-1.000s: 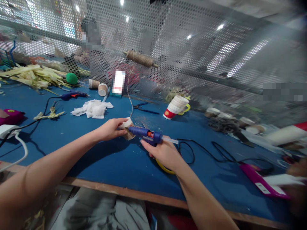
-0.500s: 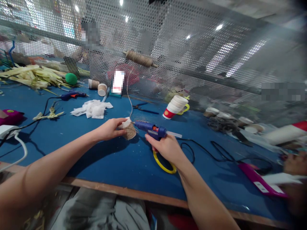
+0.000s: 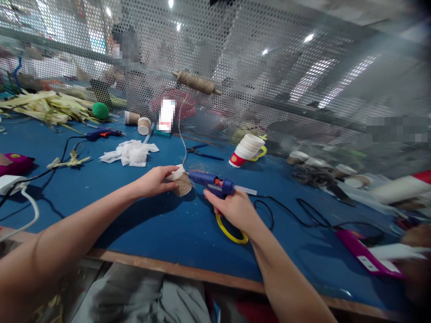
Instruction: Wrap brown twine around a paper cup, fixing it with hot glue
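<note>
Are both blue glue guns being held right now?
No, the right hand holds one blue glue gun, while the second glue gun lies on the table.

Glue gun [image 3: 219,185]: smooth plastic; twine spool [image 3: 198,83]: rough, matt.

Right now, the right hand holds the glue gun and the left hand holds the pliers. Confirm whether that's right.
Not quite: the left hand holds a small brown-and-white piece; the pliers lie on the table, as the head view shows. The right hand does hold the glue gun.
</note>
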The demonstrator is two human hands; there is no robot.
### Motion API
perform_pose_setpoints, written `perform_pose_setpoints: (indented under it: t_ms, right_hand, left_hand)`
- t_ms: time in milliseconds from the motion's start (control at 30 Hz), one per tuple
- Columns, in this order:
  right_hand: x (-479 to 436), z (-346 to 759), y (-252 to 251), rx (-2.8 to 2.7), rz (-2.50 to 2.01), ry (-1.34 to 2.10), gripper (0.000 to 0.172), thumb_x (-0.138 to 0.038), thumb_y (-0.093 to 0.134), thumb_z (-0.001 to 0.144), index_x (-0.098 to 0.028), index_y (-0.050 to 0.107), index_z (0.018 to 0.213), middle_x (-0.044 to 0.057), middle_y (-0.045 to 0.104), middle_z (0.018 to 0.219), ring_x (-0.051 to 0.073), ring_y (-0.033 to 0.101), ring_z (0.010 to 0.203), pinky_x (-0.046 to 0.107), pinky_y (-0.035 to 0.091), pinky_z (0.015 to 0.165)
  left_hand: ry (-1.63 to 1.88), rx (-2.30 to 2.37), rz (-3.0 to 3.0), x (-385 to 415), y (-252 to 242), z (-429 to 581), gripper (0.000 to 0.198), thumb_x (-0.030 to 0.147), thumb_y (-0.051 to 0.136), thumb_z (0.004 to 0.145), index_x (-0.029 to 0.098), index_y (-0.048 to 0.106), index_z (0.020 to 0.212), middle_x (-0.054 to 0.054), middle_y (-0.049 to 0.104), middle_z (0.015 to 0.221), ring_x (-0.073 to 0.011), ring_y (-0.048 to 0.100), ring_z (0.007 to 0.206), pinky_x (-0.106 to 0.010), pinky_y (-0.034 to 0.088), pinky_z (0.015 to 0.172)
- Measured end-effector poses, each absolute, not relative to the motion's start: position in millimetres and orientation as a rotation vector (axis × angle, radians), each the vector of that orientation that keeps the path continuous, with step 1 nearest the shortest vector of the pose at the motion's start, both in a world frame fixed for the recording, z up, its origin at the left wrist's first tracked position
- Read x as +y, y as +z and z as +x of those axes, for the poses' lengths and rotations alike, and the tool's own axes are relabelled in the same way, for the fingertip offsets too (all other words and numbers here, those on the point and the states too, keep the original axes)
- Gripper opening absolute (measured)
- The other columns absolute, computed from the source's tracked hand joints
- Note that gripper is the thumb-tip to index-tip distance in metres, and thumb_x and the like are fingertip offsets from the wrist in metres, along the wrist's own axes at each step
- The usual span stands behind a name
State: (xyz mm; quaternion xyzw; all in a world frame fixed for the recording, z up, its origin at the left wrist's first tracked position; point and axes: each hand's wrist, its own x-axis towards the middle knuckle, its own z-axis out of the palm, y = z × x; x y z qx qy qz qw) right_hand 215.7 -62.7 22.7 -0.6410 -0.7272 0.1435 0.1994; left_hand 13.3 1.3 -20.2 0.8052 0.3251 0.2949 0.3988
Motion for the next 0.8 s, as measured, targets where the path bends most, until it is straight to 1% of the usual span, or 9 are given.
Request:
perform_pose_setpoints:
  t_ms: [167,267,433,567,700,800]
  right_hand:
    - [-62,216,23,-2.05,-1.774,0.431,0.038,-0.038,0.045,0.073,-0.019,0.046,0.041,0.0,0.052,0.038,0.013,0.052,0.042,0.026,0.04,0.053]
    - [-60,218,22,-2.051,-1.793,0.429,0.038,-0.038,0.045,0.074,-0.019,0.045,0.041,0.0,0.051,0.037,0.013,0.053,0.043,0.027,0.041,0.055]
    - [-54,222,20,-2.024,-1.797,0.432,0.036,-0.038,0.045,0.074,-0.019,0.049,0.044,0.0,0.052,0.038,0.014,0.053,0.043,0.028,0.041,0.055]
    - [-57,221,21,-2.026,-1.784,0.438,0.036,-0.038,0.046,0.073,-0.019,0.049,0.044,0.0,0.052,0.037,0.014,0.053,0.042,0.028,0.042,0.055]
    - [-63,217,23,-2.031,-1.731,0.489,0.035,-0.038,0.047,0.073,-0.019,0.049,0.044,0.0,0.052,0.037,0.013,0.052,0.04,0.027,0.041,0.051]
    - [-63,217,23,-2.029,-1.701,0.507,0.034,-0.037,0.048,0.073,-0.018,0.049,0.045,0.0,0.052,0.037,0.012,0.05,0.038,0.026,0.041,0.048]
  left_hand:
    - [0.736,0.816,2.044,2,-20,13,0.044,0.022,0.05,0.072,0.009,0.045,0.114,-0.01,0.06,0.106,-0.0198,0.056,0.091,-0.03,0.042,0.078]
    - [0.734,0.814,2.04,2,-20,12,0.045,0.022,0.05,0.072,0.01,0.044,0.115,-0.01,0.059,0.107,-0.0191,0.056,0.092,-0.03,0.042,0.08]
    - [0.718,0.889,2.049,2,-22,13,0.049,0.023,0.052,0.072,0.009,0.041,0.118,-0.012,0.058,0.109,-0.02,0.056,0.094,-0.032,0.041,0.081]
    - [0.717,0.89,2.05,1,-21,13,0.048,0.022,0.051,0.072,0.009,0.041,0.118,-0.012,0.058,0.109,-0.0198,0.055,0.093,-0.031,0.041,0.081]
    - [0.716,0.829,2.057,0,-19,13,0.042,0.02,0.049,0.073,0.01,0.044,0.114,-0.01,0.059,0.107,-0.0184,0.056,0.091,-0.029,0.042,0.079]
    - [0.726,0.815,2.06,0,-18,12,0.042,0.02,0.05,0.073,0.01,0.045,0.113,-0.01,0.06,0.106,-0.0181,0.056,0.09,-0.028,0.042,0.078]
